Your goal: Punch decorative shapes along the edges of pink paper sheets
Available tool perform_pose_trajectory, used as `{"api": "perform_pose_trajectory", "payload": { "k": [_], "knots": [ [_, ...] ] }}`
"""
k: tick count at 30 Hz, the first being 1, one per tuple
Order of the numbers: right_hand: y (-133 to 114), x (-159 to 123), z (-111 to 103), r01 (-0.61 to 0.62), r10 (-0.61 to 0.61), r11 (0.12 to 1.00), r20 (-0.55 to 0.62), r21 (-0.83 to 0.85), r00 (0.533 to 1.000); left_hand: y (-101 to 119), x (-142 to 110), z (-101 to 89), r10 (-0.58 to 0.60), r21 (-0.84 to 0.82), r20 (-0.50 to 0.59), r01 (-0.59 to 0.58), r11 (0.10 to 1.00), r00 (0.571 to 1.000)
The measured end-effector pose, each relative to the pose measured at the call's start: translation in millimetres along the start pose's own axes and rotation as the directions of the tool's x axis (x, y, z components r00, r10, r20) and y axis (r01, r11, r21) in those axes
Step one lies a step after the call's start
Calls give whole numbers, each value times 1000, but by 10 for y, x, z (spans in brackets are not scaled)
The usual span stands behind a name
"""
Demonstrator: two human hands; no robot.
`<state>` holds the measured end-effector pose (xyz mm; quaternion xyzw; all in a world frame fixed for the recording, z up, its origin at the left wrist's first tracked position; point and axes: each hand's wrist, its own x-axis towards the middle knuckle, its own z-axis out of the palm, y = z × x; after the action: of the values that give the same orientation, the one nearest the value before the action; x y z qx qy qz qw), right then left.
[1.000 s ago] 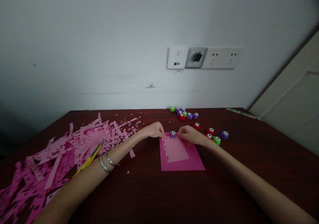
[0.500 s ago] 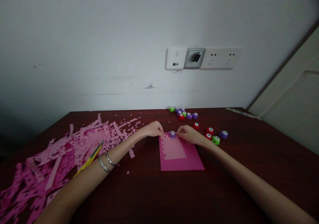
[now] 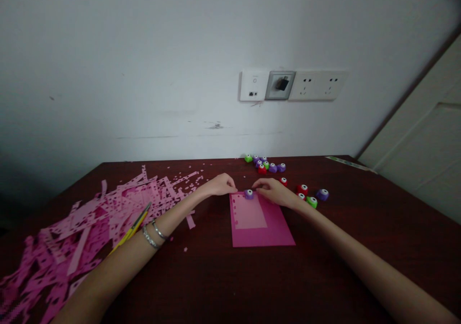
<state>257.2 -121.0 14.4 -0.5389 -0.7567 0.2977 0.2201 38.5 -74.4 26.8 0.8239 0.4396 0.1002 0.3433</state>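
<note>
A purple craft punch point(image 3: 248, 194) sits at the top edge of a light pink paper sheet point(image 3: 251, 213), which lies on a darker pink sheet point(image 3: 277, 235). Punched holes run down the left side of the light sheet. My left hand point(image 3: 221, 184) pinches the papers at their top left corner. Just right of the punch is my right hand point(image 3: 272, 191), its fingers bent and slightly apart over the sheets' top right; no grip on anything shows.
Pink paper scraps point(image 3: 90, 232) heap on the left, with yellow-handled scissors point(image 3: 135, 225) among them. Several colourful punches stand behind, including a red punch point(image 3: 262, 168), and more at right, including a purple punch point(image 3: 323, 194). A ruler-like strip point(image 3: 351, 164) lies back right.
The light pink sheet has shifted slightly left and up on the darker one. My right hand has moved a little up and left, its fingers loosening from the paper.
</note>
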Motion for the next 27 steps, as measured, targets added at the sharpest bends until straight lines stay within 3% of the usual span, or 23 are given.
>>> {"api": "perform_pose_trajectory", "payload": {
  "k": [6,15,27],
  "knots": [
    [-66,-28,-10,100,-100,995,162,10,982,119,-72,-11,74,72,60,-78,994,995],
    [-87,-39,21,94,-95,995,117,13,989,130,-78,81,128,275,105,-153,949,986],
    [-96,-46,-38,15,-25,994,90,104,996,132,-91,73,96,251,70,-111,962,993]
  ]
}}
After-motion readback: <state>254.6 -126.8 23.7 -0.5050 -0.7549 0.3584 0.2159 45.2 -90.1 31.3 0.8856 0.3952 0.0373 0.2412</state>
